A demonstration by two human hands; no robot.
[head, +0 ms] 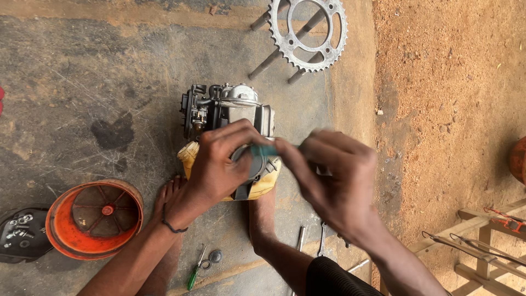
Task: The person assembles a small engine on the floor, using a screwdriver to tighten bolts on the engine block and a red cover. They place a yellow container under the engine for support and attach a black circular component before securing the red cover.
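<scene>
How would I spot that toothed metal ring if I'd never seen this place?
Start at the grey engine block on the concrete floor and look up past it. The toothed ring lies on some dark rods near the dirt's edge. Nothing else there is flat, silvery and toothed.

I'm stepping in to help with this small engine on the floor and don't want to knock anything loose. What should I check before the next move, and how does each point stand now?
1. Grey metal engine sits steady on the yellow plastic container: ok.
2. Left hand braces the engine's round front part: ok.
3. Right hand has a firm pinch on the small teal piece: cannot tell, blurred.
4. Green-handled screwdriver lies close: ok.
5. Silver spanners lie beside the legs: ok.
6. Toothed steel sprocket lies apart from the hands: ok.
</scene>
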